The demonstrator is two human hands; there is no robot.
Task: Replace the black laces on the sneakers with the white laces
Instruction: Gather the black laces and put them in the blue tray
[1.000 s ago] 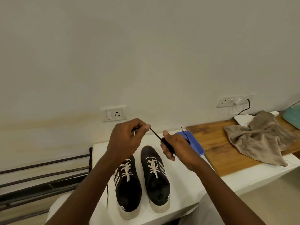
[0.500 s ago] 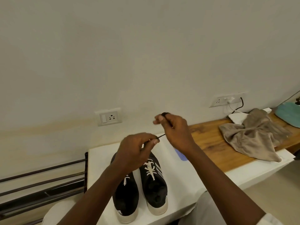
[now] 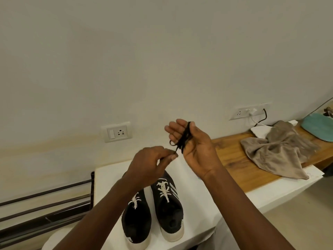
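Observation:
Two black sneakers stand side by side on the white table [image 3: 108, 179], toes toward me: the left sneaker [image 3: 136, 219] and the right sneaker [image 3: 169, 204]. Both carry white laces [image 3: 163, 188]. Above them, my right hand [image 3: 198, 152] is raised with a black lace [image 3: 184, 138] coiled in several loops across its palm beside the thumb, fingers loosely extended. My left hand [image 3: 149, 165] pinches the loose end of that black lace between thumb and forefinger, just left of the right hand.
A wooden board [image 3: 239, 159] lies to the right with a crumpled beige cloth [image 3: 277, 150] and a teal item [image 3: 319, 129] on it. A wall socket [image 3: 117, 131] and a second one with a plug [image 3: 249, 110] sit behind. A dark metal rack [image 3: 45, 210] stands left.
My right hand has risen and turned, with more black lace wound on it. My left hand has dropped lower and stays on the lace end, now close to the right hand.

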